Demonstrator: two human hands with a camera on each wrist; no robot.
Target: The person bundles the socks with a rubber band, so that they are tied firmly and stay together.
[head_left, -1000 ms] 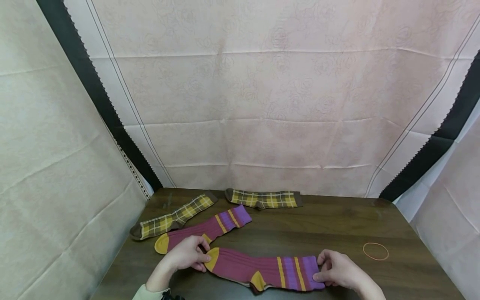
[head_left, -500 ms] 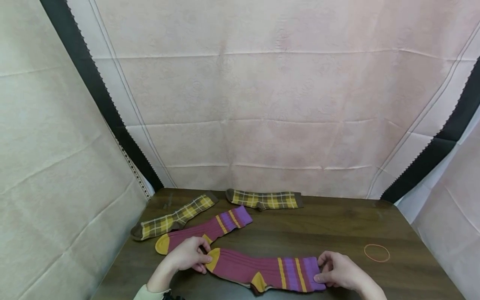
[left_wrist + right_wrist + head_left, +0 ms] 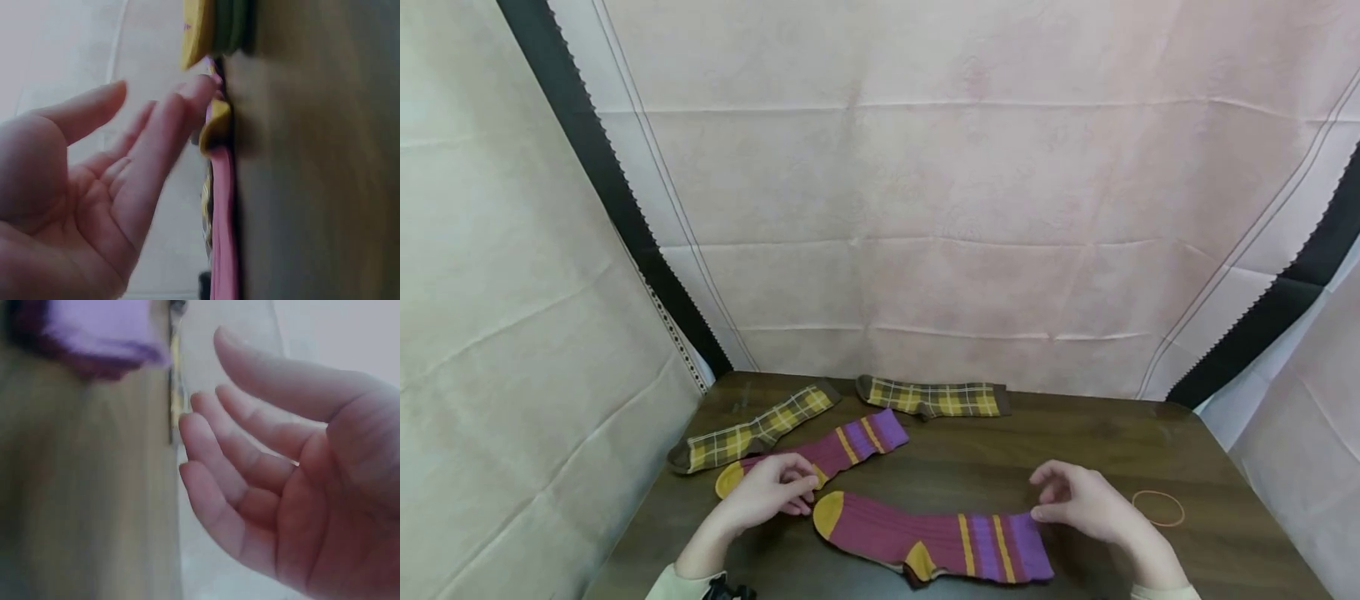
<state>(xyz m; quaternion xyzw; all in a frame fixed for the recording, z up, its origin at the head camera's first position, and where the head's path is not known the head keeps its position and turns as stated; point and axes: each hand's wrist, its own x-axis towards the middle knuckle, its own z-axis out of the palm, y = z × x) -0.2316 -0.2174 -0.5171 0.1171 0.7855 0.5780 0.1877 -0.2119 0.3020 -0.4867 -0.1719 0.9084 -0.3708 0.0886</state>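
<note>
A maroon sock (image 3: pixel 895 533) with a mustard toe and heel and a purple striped cuff lies flat at the front of the table; other fabric layers peek out beneath its lower edge. My left hand (image 3: pixel 772 490) hovers just off its toe, holding nothing, its fingers loosely bent in the left wrist view. Past the cuff (image 3: pixel 103 331), my right hand (image 3: pixel 1084 504) is raised with relaxed fingers and an empty palm. Behind the left hand lies a second maroon sock (image 3: pixel 850 442), partly covered by that hand.
Two yellow-and-brown plaid socks lie at the back: one plaid sock (image 3: pixel 760 429) slants at the left, the other plaid sock (image 3: pixel 932 398) runs along the rear edge. An orange rubber band (image 3: pixel 1159 523) is by the right wrist. Pale cloth (image 3: pixel 925 208) hangs behind the table.
Both hands have let go of the front maroon sock, the left from its toe and the right from its cuff. They have lifted slightly away while the sock stays in place.
</note>
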